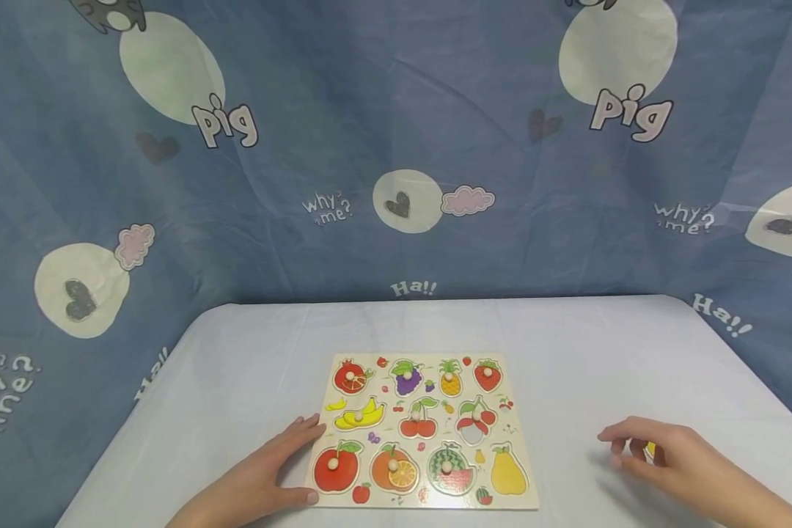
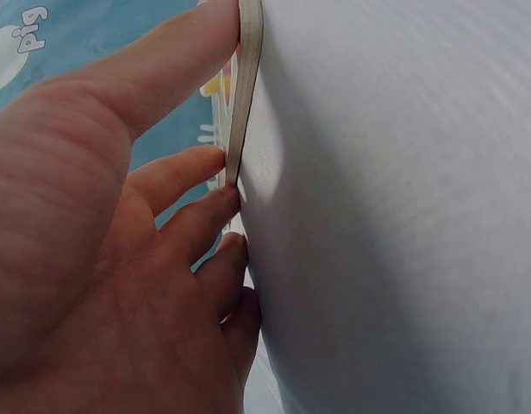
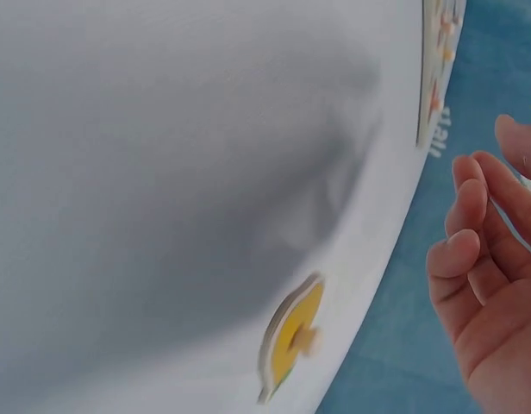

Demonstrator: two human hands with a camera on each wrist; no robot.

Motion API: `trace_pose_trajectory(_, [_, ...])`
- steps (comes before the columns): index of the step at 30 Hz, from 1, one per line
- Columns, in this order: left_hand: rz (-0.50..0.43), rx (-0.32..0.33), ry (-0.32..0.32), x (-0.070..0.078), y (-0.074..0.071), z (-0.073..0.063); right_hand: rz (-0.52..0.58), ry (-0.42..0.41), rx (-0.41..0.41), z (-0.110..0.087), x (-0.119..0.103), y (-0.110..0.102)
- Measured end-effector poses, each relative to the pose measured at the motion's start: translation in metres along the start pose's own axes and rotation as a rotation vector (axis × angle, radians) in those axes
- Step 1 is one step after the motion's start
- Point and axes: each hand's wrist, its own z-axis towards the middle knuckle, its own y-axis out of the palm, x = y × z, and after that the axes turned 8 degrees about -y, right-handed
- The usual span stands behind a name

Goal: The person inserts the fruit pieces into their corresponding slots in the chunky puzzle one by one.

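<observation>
A wooden fruit knob puzzle board (image 1: 422, 433) lies on the white-covered table. My left hand (image 1: 251, 477) rests at its left side, fingertips and thumb touching the edge, fingers fairly straight. In the left wrist view the fingers of my left hand (image 2: 136, 259) meet the board's side edge (image 2: 245, 95). To the right of the board, my right hand (image 1: 680, 458) hovers over the table with loosely bent fingers and holds nothing. Below it lies a yellow puzzle piece (image 3: 297, 328) with a wooden knob, mostly hidden by the hand in the head view.
Knobbed fruit pieces such as the red apple (image 1: 336, 469) and watermelon (image 1: 450, 469) sit in the board. The yellow pear (image 1: 508, 471) at its lower right shows no knob. A blue printed cloth (image 1: 343, 132) hangs behind the table (image 1: 567, 330).
</observation>
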Motion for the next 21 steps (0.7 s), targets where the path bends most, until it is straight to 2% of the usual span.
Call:
trace_pose_trajectory(5, [-0.006,0.001,-0.017,0.0,0.0,-0.001,-0.027,0.1,-0.009,-0.007,0.004,-0.007])
trace_pose_trajectory(11, [0.001,-0.004,-0.003,-0.001,0.0,0.0,-0.08,0.076,0.063,-0.017,0.011,-0.011])
trace_pose_trajectory(14, [0.004,-0.003,0.009,-0.001,0.0,0.0,-0.109,0.082,0.062,-0.022,0.016,-0.014])
trace_pose_trajectory(17, [0.005,0.0,0.017,-0.001,0.0,0.0,-0.132,0.069,0.097,-0.027,0.02,-0.016])
trace_pose_trajectory(21, [-0.006,0.002,0.006,0.0,0.0,0.0,-0.137,0.085,0.141,-0.035,0.025,-0.018])
